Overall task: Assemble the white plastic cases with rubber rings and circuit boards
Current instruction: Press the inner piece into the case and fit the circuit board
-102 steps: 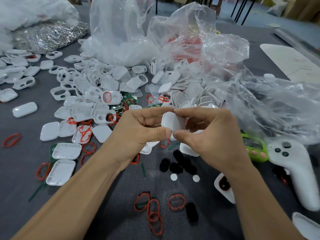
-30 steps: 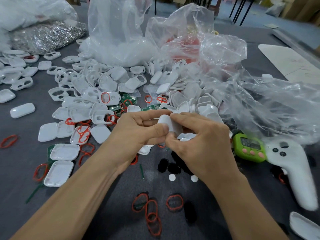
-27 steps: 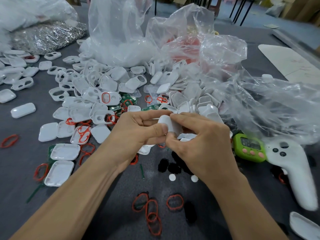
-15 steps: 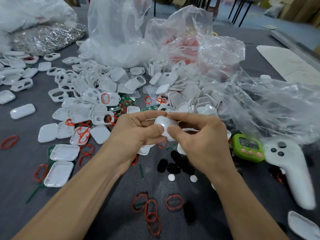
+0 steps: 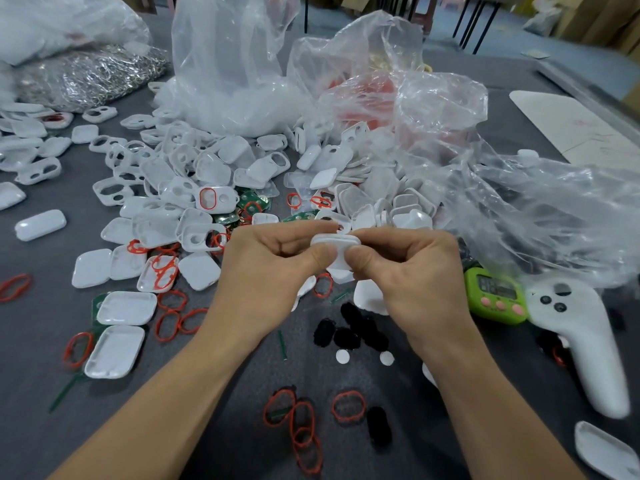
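case (image 5: 335, 244): light, stiff, slick plastic, probably
left hand (image 5: 273, 268): pinching case's left end
right hand (image 5: 408, 271): pinching right end
grab spot: edges, not faces

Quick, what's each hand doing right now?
Left hand: pinching the white case.
Right hand: pinching the same case.

I'm looking at a small assembly workshop: a grey table (image 5: 41, 341) heaped with loose white shells (image 5: 194, 188), red rings (image 5: 349, 405) and green boards (image 5: 254, 200). Bulk plastic bags (image 5: 235, 81) of parts at the back; cartons (image 5: 602, 19) on the floor beyond.
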Available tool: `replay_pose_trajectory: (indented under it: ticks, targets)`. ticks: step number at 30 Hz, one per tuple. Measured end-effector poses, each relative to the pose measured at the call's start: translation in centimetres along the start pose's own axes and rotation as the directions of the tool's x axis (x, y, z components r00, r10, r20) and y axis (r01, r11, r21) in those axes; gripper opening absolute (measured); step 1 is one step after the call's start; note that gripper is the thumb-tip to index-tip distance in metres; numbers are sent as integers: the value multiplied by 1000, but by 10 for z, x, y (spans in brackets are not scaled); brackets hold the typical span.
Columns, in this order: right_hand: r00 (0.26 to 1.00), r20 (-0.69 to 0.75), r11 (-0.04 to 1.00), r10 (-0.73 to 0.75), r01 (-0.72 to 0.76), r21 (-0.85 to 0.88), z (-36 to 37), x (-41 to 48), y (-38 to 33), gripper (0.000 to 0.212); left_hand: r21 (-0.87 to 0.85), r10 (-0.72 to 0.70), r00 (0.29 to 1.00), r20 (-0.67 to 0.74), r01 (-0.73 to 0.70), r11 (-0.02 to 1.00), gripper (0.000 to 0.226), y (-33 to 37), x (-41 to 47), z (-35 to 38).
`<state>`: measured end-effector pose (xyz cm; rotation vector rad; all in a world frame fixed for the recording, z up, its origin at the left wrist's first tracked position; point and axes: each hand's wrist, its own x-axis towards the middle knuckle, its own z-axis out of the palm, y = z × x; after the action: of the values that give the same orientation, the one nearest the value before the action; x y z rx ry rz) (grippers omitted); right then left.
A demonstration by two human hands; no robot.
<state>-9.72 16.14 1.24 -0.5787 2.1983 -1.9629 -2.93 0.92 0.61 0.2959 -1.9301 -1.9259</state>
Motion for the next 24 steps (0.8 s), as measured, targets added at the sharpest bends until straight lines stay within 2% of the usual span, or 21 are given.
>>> replay_pose_trajectory:
  ticks: [11,16,19,20,22,24]
  targets:
    - [996,-61,998,63,-64,-8,2,-1,3,18,44,17,999,-44,-15,999,33,-1,0,2]
    - [979,13,974,204,-205,94,1,5,0,11,103,-42,998,-39,46,994,25,-5,0,2]
    - [972,22,958,233,-233,165,-2,5,0,10,192,-36,992,117,13,981,27,-2,0,-3]
    - [972,55,957,229,-235,168,-2,4,-1,9,182,-42,991,125,18,983,29,-1,0,-4]
    - [967,143,964,210,-229,137,-1,2,-1,19,139,-54,994,92,41,989,33,-1,0,-7]
    - [965,172,974,199,-214,72,-1,1,0,28,112,-70,995,76,61,992,38,-2,1,-7]
